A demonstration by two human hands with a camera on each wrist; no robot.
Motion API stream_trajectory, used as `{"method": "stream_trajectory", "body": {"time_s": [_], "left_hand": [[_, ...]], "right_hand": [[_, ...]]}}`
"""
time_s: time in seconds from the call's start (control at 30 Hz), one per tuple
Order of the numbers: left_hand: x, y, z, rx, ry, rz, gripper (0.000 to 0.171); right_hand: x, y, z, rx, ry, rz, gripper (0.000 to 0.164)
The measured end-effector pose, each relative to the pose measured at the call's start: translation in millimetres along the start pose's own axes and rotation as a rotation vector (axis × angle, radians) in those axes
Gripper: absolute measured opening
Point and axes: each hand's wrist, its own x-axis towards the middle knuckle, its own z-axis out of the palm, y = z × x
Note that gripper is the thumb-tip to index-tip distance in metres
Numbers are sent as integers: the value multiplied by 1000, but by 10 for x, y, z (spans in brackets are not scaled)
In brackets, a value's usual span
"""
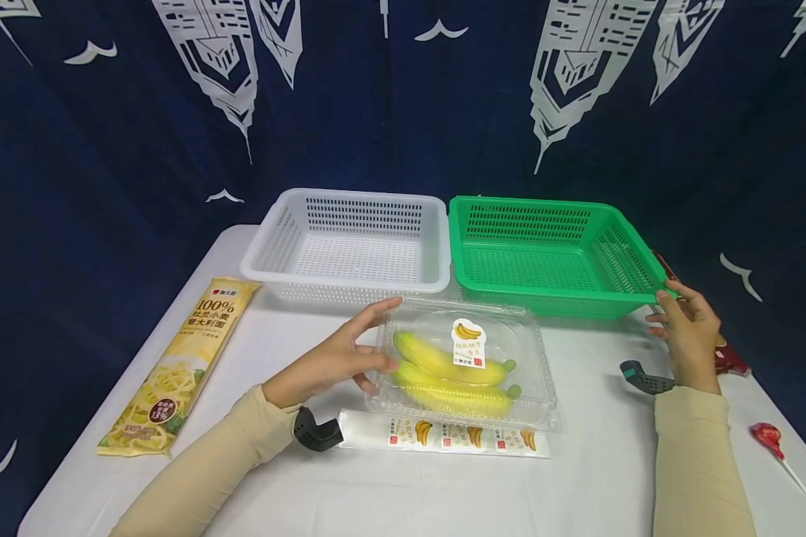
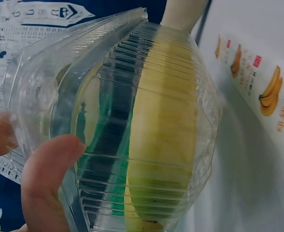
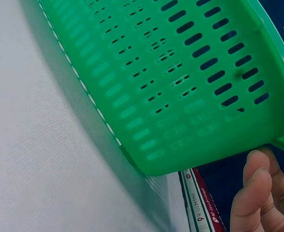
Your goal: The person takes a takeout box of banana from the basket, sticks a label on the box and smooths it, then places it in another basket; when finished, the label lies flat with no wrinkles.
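A clear plastic clamshell box (image 1: 533, 350) with yellow bananas (image 1: 457, 373) inside and a banana sticker (image 1: 469, 343) on its lid sits mid-table. My left hand (image 1: 336, 358) grips its left edge, thumb (image 2: 50, 179) on the near side; the far fingers are mostly hidden behind the plastic. Under the box's front edge lies a strip of banana stickers (image 1: 443, 436). At the green basket (image 1: 537, 302), my right hand (image 1: 692, 328) pinches the near right corner of the rim, its fingertips (image 3: 258, 181) close beneath it in the right wrist view.
Beside the green basket, a white basket (image 1: 342, 287) stands at the back left. A yellow pasta packet (image 1: 181, 365) lies on the left. To the right are a red lollipop (image 1: 769, 438) and a red spaghetti packet (image 3: 202, 203), partly hidden by my right hand and the basket.
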Motion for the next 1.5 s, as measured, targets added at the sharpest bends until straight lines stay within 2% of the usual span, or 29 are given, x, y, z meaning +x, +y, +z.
{"method": "stream_trajectory", "body": {"time_s": [0.13, 0.27, 0.53, 0.77, 1.03, 1.27, 1.5], "left_hand": [[-40, 101, -34, -15, 0, 12, 97], [-61, 227, -65, 25, 1, 21, 96], [-8, 496, -113, 81, -8, 56, 96], [131, 714, -178, 108, 22, 91, 96], [279, 972, -218, 100, 44, 90, 96], [469, 1109, -311, 94, 78, 117, 94], [687, 1233, -386, 66, 137, 117, 91]], "right_hand": [[14, 19, -1, 6, 2, -8, 21], [27, 41, 5, 5, 16, -10, 22], [25, 51, 15, -12, 41, -5, 23], [40, 62, 14, 0, 49, -9, 23], [51, 69, 8, -8, 50, -10, 22], [43, 64, 19, 2, 47, -13, 22], [27, 47, 30, -8, 53, -3, 21]]}}
